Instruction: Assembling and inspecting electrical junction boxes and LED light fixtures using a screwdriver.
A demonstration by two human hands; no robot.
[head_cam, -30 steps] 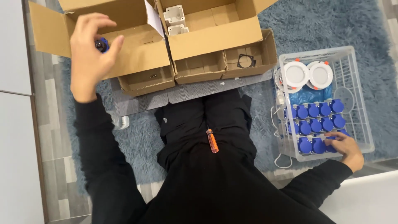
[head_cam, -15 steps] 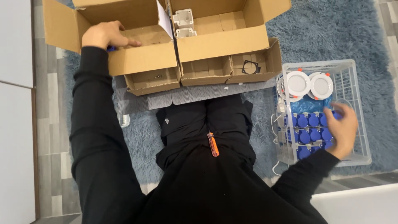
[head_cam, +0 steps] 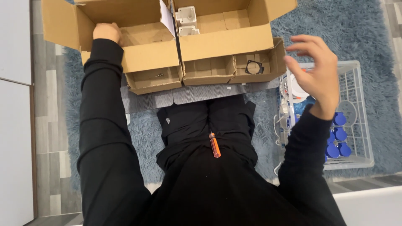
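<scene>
Cardboard box (head_cam: 138, 58), long axis sideways, under left hand (head_cam: 107, 32)

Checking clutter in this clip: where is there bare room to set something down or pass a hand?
Bare rug lies right of the cardboard box and above the white wire basket; more lies between the left sleeve and the lap. The left hand is inside the box. The right hand hovers over the basket, crowded with blue caps.

Even, soft indoor light falls from above, with faint shadows inside the cardboard boxes (head_cam: 167, 46). The raised right hand (head_cam: 314, 73) is slightly motion-blurred; black clothing loses detail.
</scene>
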